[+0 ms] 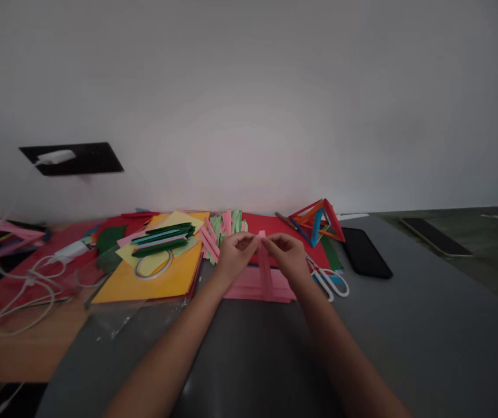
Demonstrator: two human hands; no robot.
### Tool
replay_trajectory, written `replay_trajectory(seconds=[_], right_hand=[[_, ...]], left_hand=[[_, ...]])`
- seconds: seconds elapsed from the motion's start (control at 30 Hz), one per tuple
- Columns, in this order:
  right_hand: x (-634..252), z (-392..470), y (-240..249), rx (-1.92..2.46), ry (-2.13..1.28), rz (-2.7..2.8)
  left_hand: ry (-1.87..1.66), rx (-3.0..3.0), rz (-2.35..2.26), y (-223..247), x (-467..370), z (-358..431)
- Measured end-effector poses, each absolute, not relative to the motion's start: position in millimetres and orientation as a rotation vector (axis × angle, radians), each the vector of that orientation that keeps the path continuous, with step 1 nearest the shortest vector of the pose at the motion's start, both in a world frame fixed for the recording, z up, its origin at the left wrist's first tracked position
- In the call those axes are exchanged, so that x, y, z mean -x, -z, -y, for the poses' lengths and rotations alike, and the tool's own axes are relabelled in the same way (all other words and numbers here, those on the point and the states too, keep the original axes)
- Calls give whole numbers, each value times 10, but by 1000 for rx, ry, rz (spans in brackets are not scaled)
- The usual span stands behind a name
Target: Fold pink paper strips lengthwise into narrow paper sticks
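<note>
Between my two hands a pink paper strip (265,273) hangs down, its top end folded over. My left hand (236,254) pinches that end from the left. From the right, my right hand (287,251) pinches the same end with thumb and finger. Beneath the strip lie pink paper sheets (237,290), partly covered by my hands and forearms. White-handled scissors (329,281) rest just right of my right hand. Behind my hands is a red sheet (257,222). Pink and green folded strips (214,232) lie beyond my left hand.
A yellow paper stack (113,287) carries dark green strips (164,238) and a tape roll (142,273). At the right are a black phone (366,252) and a coloured paper-strip frame (317,223). White cables (42,278) tangle at the left, below a wall socket plate (94,159).
</note>
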State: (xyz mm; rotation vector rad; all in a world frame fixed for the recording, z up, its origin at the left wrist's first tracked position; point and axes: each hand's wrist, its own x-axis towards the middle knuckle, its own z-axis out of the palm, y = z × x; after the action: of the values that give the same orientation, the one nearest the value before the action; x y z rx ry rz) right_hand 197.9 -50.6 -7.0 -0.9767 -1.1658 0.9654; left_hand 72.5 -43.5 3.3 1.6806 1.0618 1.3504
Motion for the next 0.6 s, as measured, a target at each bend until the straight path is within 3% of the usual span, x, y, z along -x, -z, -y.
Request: replay_trajectory(seconds=[0.2,0.43,0.6], right_hand=[[-1955,533,44,966,-910,1175],[-1933,640,-45,979,-275,1479],[-1946,647,-30,999,-110,1641]], left_hand=[[-1348,-1637,-1043,-29,-728,441],[-1387,-1559,-1034,-31,-722,450],[-1391,-1556,-1054,-47,-730,450]])
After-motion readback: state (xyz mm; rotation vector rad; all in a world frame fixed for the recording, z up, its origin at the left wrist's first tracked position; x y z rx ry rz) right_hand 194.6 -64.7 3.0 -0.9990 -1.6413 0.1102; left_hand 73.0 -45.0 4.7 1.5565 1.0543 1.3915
